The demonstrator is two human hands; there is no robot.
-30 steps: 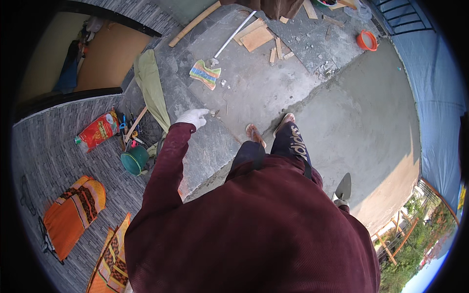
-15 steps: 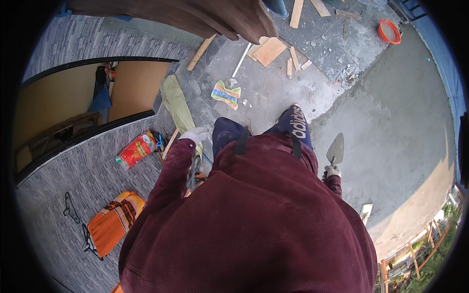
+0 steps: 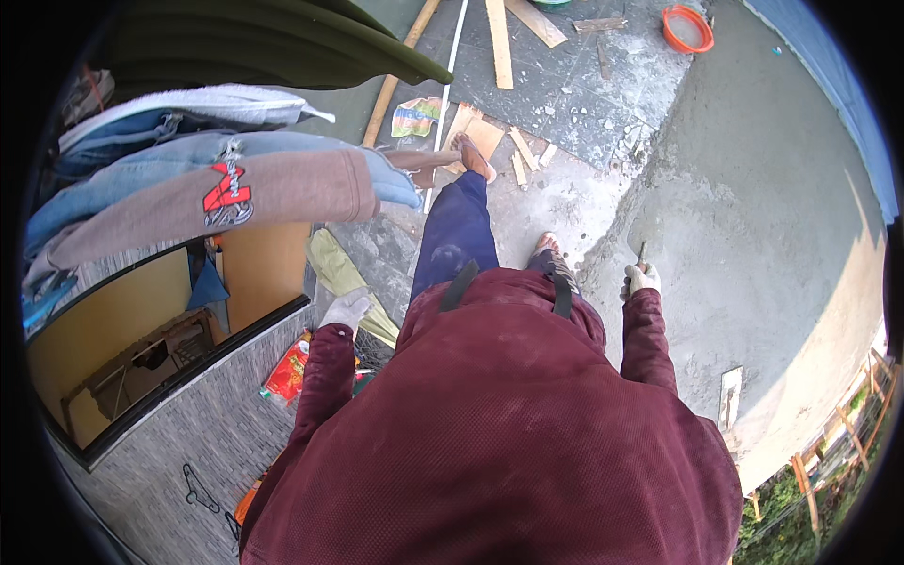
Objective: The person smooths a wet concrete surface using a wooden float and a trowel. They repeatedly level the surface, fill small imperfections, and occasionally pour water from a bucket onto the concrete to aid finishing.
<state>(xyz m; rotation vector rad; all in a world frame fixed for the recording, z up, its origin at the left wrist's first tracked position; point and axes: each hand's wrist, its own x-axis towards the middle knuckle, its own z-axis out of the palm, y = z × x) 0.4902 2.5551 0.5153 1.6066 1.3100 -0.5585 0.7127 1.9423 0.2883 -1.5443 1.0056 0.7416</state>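
Observation:
My right hand (image 3: 641,281), in a pale work glove, is closed around the handle of a pointing trowel (image 3: 643,252). The trowel's blade is hard to make out against the grey cement surface (image 3: 753,254) at the right. My left hand (image 3: 347,308), also gloved, hangs low on the left with nothing in it, its fingers loosely extended. Beside it lies a folded pale-green cloth or sheet (image 3: 339,273). A flat rectangular plate with a handle, like a plastering float (image 3: 730,399), rests on the cement at the lower right.
Clothes, including brown trousers (image 3: 282,188), hang across the upper left. An orange basin (image 3: 687,28) stands at the far right. Wooden boards (image 3: 499,42) and broken bits lie on dark tiles ahead. A long pole (image 3: 450,75) and a red bag (image 3: 287,367) are on the left.
I have stepped forward, one foot now well ahead. The hanging clothes, basin and boards have shifted in view. The trowel's blade, plain before, now blends with the cement.

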